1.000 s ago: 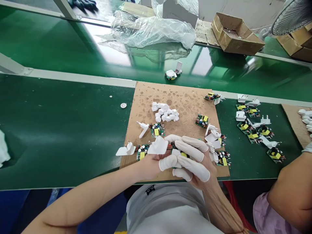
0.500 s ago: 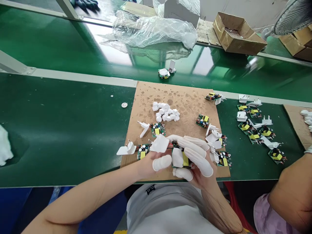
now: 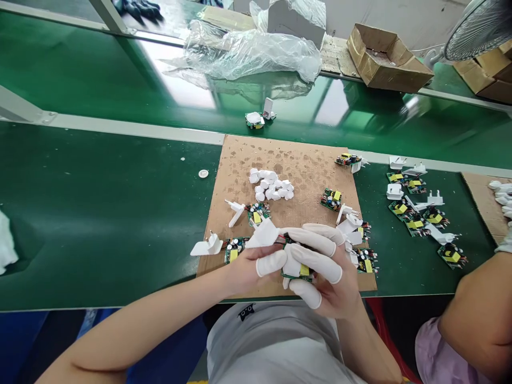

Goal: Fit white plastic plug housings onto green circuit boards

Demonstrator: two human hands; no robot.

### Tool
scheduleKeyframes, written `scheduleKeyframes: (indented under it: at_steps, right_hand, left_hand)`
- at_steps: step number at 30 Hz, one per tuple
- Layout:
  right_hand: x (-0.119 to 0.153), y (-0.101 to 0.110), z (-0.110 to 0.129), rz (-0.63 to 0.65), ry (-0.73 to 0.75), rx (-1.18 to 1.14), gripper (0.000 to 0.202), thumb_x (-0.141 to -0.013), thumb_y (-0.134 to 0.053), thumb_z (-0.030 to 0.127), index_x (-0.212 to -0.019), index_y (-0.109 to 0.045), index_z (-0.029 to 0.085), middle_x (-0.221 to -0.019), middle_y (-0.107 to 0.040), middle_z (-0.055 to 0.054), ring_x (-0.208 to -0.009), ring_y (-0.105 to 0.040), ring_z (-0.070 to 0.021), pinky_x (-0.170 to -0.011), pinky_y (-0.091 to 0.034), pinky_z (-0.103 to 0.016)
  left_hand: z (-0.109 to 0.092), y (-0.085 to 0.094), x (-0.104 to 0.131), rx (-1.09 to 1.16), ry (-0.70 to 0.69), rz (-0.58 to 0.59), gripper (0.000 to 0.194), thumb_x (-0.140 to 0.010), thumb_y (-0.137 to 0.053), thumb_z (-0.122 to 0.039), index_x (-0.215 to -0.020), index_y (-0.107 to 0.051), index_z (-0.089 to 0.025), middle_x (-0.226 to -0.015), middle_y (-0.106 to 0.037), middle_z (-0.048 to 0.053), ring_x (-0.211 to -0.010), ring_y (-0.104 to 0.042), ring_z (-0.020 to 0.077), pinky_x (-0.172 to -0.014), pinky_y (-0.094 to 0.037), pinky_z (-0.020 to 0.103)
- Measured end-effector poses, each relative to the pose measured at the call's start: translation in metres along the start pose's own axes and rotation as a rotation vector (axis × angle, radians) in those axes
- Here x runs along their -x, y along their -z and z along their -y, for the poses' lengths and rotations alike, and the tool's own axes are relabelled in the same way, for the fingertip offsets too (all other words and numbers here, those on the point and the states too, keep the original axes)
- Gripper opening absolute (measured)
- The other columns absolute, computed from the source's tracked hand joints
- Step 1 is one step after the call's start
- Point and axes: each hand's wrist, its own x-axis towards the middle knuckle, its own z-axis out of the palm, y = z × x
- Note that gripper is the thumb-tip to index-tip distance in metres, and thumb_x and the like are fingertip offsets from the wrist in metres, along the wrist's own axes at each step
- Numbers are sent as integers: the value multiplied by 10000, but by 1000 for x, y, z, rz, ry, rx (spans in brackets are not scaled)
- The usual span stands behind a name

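Both hands, with white finger cots, meet around one small green circuit board (image 3: pixel 295 266) near the cardboard's front edge. A white pad lies on that board beside a yellow block. My left hand (image 3: pixel 256 265) grips its left side with the thumb on the pad; a white plug piece (image 3: pixel 264 233), joined by wires, rests above this hand. My right hand (image 3: pixel 330 266) wraps the board's right side, fingers over the top and thumb below. White pads (image 3: pixel 272 185) lie piled on the cardboard (image 3: pixel 296 154). More boards with plugs lie left (image 3: pixel 234 249) and right (image 3: pixel 366 261).
Several boards with plugs (image 3: pixel 416 224) lie on the green table at right, near another person's arm (image 3: pixel 486 314). A board with a plug (image 3: pixel 255 120) sits on the green surface beyond the metal rail. Farther back are plastic wrap (image 3: pixel 260 53), an open carton (image 3: pixel 388 58) and a fan (image 3: pixel 480 32).
My left thumb has moved right onto the pad on the held board. My right fingers have shifted over the board. The board beyond the rail has moved left.
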Motion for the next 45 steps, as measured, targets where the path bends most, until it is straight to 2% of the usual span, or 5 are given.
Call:
scheduleKeyframes:
  at_steps: [16,21,28,37,45]
  right_hand:
    - [-10,14,-4,141,-482,-158,441,-998,-517,306,-1437,-473,287,-1354,-634,-105,-1200,-641,-252,-931,-588,-396]
    - [-67,25,-88,72,-876,-417,498,-956,-472,559,-1247,-629,187,-1129,-733,-126,-951,-716,-258,-695,-612,-353]
    - [-154,32,-194,256,-698,334,491,-925,-505,301,-1375,-566,114,-1361,-637,-172,-1247,-592,-313,-1079,-460,-458]
    - [-98,125,-178,560,-805,591,825,-770,-757,378,-1496,-440,150,-1473,-547,-186,-1321,-558,-368,-1053,-491,-458]
    - [-86,115,-181,525,-805,765,432,-762,-676,226,-1171,-676,86,-1072,-709,-184,-954,-680,-300,-847,-529,-367]
  left_hand:
    - [-12,-12,-15,-27,-134,146,510,-796,-713,-592,-1140,-669,-219,-1016,-719,85,-842,-689,202,-801,-528,352]
    - [-15,-13,-21,-10,-60,37,782,-841,-617,-658,-1488,-389,-283,-1098,-748,129,-841,-731,226,-822,-509,375]
    - [-16,-12,-22,-48,-97,-24,615,-850,-660,-567,-1324,-534,-196,-969,-771,122,-789,-732,221,-778,-536,363]
    - [-14,-7,-21,-47,-125,20,476,-897,-636,-484,-1273,-607,-194,-967,-769,117,-824,-735,223,-787,-546,361]
    - [-12,-7,-23,-172,-127,-28,483,-812,-720,-544,-1108,-690,-164,-937,-753,110,-797,-717,217,-763,-547,354]
